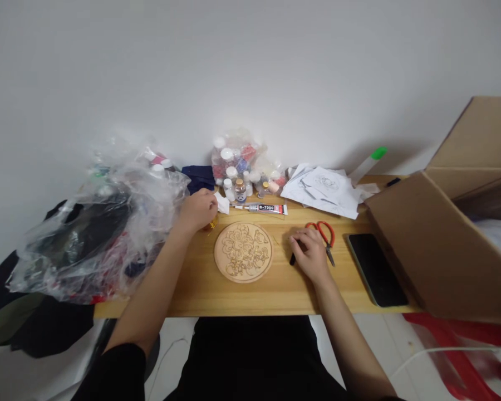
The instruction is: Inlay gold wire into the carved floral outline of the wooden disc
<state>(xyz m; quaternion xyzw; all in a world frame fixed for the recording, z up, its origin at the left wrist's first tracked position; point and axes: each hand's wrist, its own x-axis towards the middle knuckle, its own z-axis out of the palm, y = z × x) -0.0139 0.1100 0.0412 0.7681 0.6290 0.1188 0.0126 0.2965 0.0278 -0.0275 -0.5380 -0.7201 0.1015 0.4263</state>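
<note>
A round wooden board (242,252) with a flower pattern, partly lined in gold, lies flat on the table. To its upper left is my left hand (199,208), its fingers curled down just above a spool of gold wire (212,224); what the fingertips hold, if anything, is hidden. A crumpled white tissue (222,203) lies beside that hand. My right hand (310,253) rests on the table right of the board with its fingers bent together. The dark end of a slim black object (292,259) shows under it. Red-handled pliers (328,236) lie just behind this hand.
Behind the board lie a B-7000 glue tube (271,209), small bottles (240,190) and a bag of jars (234,159). Drawn papers (323,189) are at the back right. A phone (376,270) and cardboard box (430,250) stand right; plastic bags (108,223) fill the left.
</note>
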